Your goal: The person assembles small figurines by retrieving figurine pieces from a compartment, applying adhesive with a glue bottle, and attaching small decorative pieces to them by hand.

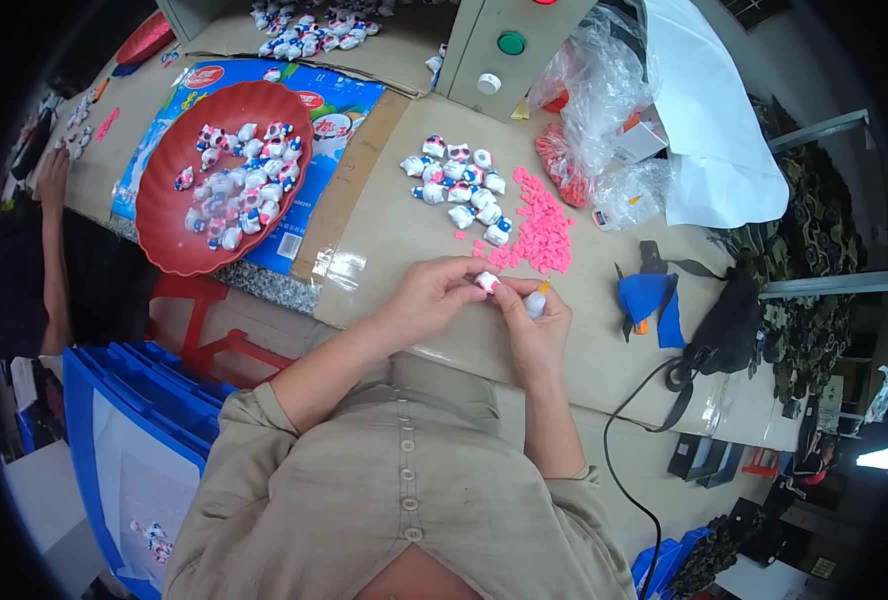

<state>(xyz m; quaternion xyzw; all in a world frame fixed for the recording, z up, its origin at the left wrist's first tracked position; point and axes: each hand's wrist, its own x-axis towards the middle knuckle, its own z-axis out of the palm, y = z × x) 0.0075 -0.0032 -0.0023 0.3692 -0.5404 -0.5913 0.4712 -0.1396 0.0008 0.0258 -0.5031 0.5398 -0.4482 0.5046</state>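
Note:
Over the table's near edge, my left hand (432, 300) pinches a small white figurine (487, 283) with pink parts. My right hand (536, 325) meets it from the other side, its thumb against the figurine. Tucked in the right hand's fingers is a small white glue bottle (535, 303) with a yellow tip. Just beyond my hands lies a spread of small pink pieces (544, 235). To their left sits a group of white figurines (456, 182) with blue and pink parts.
A red scalloped bowl (154, 200) of similar figurines stands left on blue printed cardboard (354, 95). Behind are a grey box with buttons (474, 60) and plastic bags (604, 90). At right lie blue cloth (649, 300) and a black cable (614, 430). Another person's arm (54, 250) is far left.

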